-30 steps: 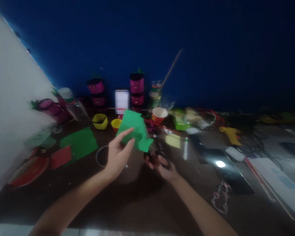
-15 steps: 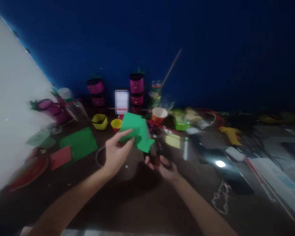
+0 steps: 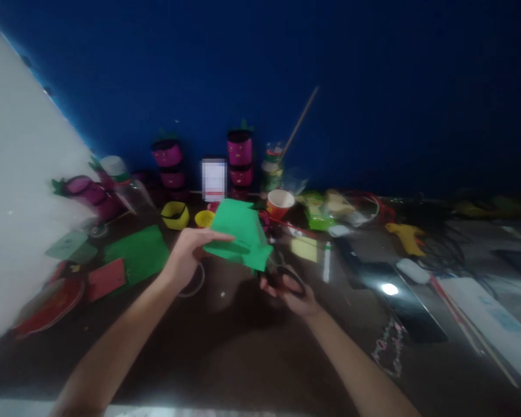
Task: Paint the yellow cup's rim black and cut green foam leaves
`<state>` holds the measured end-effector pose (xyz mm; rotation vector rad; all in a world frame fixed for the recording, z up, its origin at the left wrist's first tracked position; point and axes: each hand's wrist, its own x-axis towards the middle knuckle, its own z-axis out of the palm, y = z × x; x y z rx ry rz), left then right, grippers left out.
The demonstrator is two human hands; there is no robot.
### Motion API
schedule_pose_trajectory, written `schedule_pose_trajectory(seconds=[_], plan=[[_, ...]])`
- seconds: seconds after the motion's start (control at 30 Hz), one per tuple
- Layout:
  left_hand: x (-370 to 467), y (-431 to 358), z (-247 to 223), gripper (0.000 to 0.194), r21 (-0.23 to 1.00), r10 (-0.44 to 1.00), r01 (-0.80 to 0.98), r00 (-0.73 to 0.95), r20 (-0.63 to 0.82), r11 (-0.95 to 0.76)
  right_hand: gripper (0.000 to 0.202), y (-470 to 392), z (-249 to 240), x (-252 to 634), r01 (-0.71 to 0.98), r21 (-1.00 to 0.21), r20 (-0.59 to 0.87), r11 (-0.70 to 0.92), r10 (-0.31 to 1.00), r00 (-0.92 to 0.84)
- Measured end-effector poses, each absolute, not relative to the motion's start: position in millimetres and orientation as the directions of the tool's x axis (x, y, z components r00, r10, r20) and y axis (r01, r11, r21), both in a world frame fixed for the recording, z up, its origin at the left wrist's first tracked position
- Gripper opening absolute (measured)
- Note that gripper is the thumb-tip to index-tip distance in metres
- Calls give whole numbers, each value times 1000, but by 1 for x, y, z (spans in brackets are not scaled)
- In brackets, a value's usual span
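My left hand [image 3: 192,249] grips the left side of a green sheet [image 3: 237,231], its index finger stretched over the surface and its thumb hidden beneath. The sheet is held above the dark table and has a notched outline. On the right, my right hand [image 3: 293,291] is closed round the dark handles of a pair of scissors [image 3: 297,279]. The scissors lie at the sheet's lower right edge, and their blades are blurred and partly hidden.
A larger green sheet [image 3: 145,255] and a red piece [image 3: 107,280] lie left. Behind stand purple figures [image 3: 240,152], a yellow ring [image 3: 175,215] and a paper cup [image 3: 281,201]. A phone [image 3: 410,313] and yellow glue gun [image 3: 407,238] are right.
My left hand has shifted left and up along the green sheet, and its fingers lie flatter. The sheet has tilted slightly. More of the scissors' handle shows in my right hand.
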<state>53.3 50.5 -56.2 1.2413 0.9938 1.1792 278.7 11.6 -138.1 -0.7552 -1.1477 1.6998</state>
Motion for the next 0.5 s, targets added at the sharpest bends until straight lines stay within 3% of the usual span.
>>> schedule_pose_trajectory(seconds=[0.13, 0.3, 0.5], plan=[[50, 55, -52, 19, 994, 988, 45, 125, 90, -96, 41, 9, -136, 278, -361, -923, 37, -133, 903, -427], [55, 50, -50, 34, 927, 973, 316, 175, 151, -201, 42, 6, -132, 276, -328, -937, 36, -123, 897, -441], [59, 41, -46, 35, 845, 943, 422, 182, 277, -330, 45, 8, -134, 276, -307, -943, 15, -130, 903, -430]])
